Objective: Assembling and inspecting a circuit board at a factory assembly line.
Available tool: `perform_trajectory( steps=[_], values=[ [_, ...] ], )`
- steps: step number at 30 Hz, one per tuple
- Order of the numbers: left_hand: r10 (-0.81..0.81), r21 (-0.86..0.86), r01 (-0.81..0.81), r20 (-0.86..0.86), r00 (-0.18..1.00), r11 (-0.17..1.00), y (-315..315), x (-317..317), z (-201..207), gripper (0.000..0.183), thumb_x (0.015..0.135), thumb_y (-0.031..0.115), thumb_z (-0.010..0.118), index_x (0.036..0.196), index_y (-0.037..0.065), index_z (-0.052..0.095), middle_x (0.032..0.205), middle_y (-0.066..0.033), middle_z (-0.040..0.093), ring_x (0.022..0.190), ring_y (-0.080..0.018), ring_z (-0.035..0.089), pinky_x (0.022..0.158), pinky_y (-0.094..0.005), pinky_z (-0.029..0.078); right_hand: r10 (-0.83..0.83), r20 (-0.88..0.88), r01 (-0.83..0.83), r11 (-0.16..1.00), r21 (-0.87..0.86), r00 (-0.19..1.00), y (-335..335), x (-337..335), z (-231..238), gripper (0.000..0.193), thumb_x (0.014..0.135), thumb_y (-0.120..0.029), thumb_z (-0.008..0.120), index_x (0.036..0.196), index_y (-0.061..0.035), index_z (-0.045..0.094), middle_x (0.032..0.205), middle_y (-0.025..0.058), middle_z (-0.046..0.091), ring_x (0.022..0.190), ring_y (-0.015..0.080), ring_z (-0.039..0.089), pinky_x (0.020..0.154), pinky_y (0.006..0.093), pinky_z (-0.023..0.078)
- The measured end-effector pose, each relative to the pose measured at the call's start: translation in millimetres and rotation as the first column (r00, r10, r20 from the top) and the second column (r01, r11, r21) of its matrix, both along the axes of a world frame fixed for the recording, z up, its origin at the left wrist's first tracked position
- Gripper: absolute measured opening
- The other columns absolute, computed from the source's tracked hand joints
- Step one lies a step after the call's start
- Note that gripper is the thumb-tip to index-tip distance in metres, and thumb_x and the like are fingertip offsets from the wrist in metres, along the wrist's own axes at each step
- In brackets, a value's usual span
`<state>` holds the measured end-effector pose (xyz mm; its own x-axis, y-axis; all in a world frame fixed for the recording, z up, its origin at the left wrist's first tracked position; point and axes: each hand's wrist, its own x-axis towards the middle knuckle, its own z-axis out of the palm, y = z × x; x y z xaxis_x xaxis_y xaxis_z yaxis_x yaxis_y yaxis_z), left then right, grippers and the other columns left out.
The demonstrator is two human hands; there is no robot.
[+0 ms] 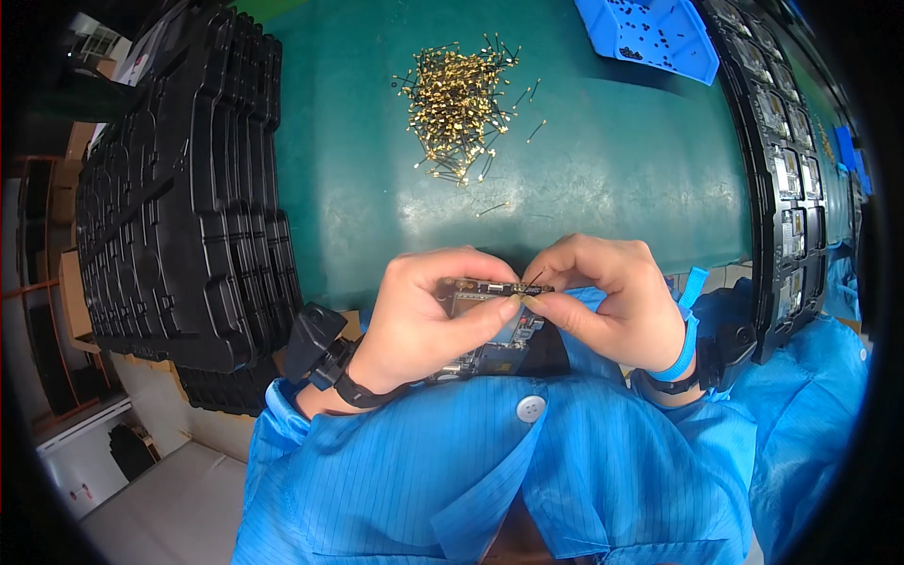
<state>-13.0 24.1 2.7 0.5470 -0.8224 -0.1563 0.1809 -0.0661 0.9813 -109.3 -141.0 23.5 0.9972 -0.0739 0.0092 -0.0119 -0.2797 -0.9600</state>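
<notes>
My left hand (428, 315) grips a dark circuit board (499, 358) close to my body, thumb on its face and fingers behind its upper edge. At the board's upper right corner my right hand (603, 301) has thumb and forefinger pinched together. A thin dark cable (535, 279) sticks up between the fingertips there; its ends are too small to make out. The two thumbs almost meet at that corner. Beyond the hands, a heap of short black cables with gold ends (457, 108) lies on the green mat (348, 217), and one loose cable (492, 209) rests nearer to me.
Tall stacked black trays (188, 198) stand along the left. On the right, a black tray (767, 188) holds several circuit boards in its pockets. A blue bin (650, 38) with small black pieces sits at the far right. A blue strap (690, 330) circles my right wrist.
</notes>
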Motion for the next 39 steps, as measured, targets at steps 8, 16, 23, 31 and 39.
perform_trajectory(
  steps=[8, 16, 23, 31, 39],
  values=[
    [-0.003, -0.028, 0.008, 0.176, 0.984, 1.0, 0.0, 1.0, -0.5, 0.016, 0.069, 0.003, 0.066, 0.084, -0.001, 0.062, 0.076, -0.0072, 0.061, 0.07, -0.0114, 0.057, 0.062, -0.0234, 0.044, -0.01, 0.029, 0.011, 0.999, -0.032, 1.0, 1.4, -0.1, 3.5, 0.012, 0.072, -0.003, 0.062, 0.083, 0.0008, 0.058, 0.072, 0.0119, 0.061, 0.067, 0.0205, 0.063, 0.058, 0.028, 0.048],
    [-0.014, -0.012, 0.017, 0.164, 0.986, 1.0, -0.5, 1.3, 1.8, 0.016, 0.068, 0.003, 0.065, 0.083, 0.0, 0.062, 0.076, -0.0072, 0.061, 0.07, -0.0113, 0.057, 0.062, -0.0232, 0.044, -0.026, 0.034, 0.028, 0.998, -0.048, 0.999, 2.7, -0.1, 6.5, 0.01, 0.072, -0.002, 0.061, 0.081, 0.0005, 0.059, 0.07, 0.0115, 0.061, 0.065, 0.0201, 0.063, 0.054, 0.0271, 0.048],
    [0.003, -0.018, 0.0, 0.151, 0.989, 1.0, -1.1, 0.5, 1.0, 0.015, 0.067, 0.002, 0.065, 0.081, -0.001, 0.062, 0.075, -0.0069, 0.061, 0.07, -0.0114, 0.057, 0.063, -0.0232, 0.044, -0.034, 0.034, 0.035, 0.999, -0.036, 0.999, 3.0, 1.3, 6.4, 0.009, 0.071, -0.003, 0.061, 0.08, -0.0002, 0.059, 0.068, 0.0118, 0.061, 0.063, 0.0212, 0.063, 0.053, 0.0275, 0.048],
    [-0.018, -0.007, 0.019, 0.087, 0.996, 1.0, 0.0, 0.8, 1.0, 0.014, 0.068, 0.002, 0.065, 0.081, -0.001, 0.061, 0.077, -0.0061, 0.061, 0.073, -0.0103, 0.057, 0.065, -0.0228, 0.044, -0.017, 0.019, 0.019, 0.995, -0.1, 1.0, 3.1, 2.2, 9.5, 0.011, 0.069, -0.005, 0.063, 0.078, -0.0009, 0.058, 0.067, 0.0119, 0.06, 0.061, 0.0216, 0.063, 0.052, 0.028, 0.048],
    [-0.079, -0.092, 0.074, -0.052, 0.995, 0.993, 1.0, 2.9, -4.2, 0.014, 0.073, 0.002, 0.062, 0.086, -0.001, 0.06, 0.08, -0.0047, 0.061, 0.075, -0.0087, 0.056, 0.067, -0.0227, 0.044, 0.015, -0.092, 0.005, 0.978, 0.207, 0.996, -3.6, -1.3, -0.4, 0.013, 0.075, -0.004, 0.061, 0.087, 0.0014, 0.059, 0.075, 0.0096, 0.063, 0.072, 0.0157, 0.063, 0.064, 0.0257, 0.05]
  ],
)
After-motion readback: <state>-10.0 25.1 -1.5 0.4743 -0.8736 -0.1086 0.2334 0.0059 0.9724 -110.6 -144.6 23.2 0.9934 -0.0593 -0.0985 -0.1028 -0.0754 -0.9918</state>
